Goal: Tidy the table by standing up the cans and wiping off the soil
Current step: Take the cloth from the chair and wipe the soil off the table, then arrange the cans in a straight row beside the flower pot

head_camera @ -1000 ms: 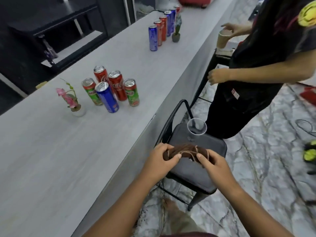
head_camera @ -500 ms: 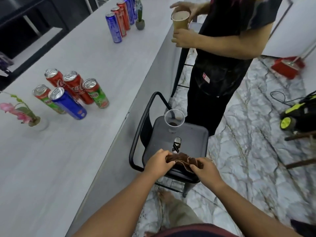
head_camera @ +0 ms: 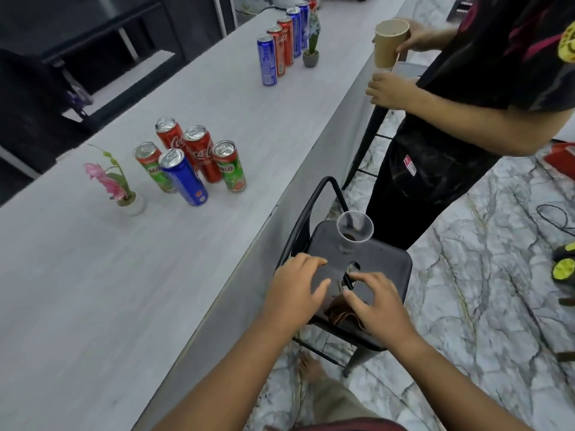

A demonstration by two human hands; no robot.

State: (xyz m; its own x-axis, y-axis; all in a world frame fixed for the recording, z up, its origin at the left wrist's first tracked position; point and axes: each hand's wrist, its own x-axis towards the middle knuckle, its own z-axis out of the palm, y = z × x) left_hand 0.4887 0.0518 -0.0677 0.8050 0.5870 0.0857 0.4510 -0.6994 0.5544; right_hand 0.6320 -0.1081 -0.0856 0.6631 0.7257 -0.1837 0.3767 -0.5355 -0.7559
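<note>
Brown cloth (head_camera: 337, 311) bunched on chair seat (head_camera: 389, 265) between left hand (head_camera: 295, 293) and right hand (head_camera: 378, 306), both spread open, empty.

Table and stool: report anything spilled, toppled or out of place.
Nothing on the table looks toppled or spilled: the five near cans and the far row of cans stand upright. Off it, a brown cloth lies bunched at the stool seat's front edge.

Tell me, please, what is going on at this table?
A person's left hand and right hand are spread open over a brown cloth lying on a black chair beside the table. The five nearest cans stand upright on the table. A second person stands nearby holding a paper cup.
</note>
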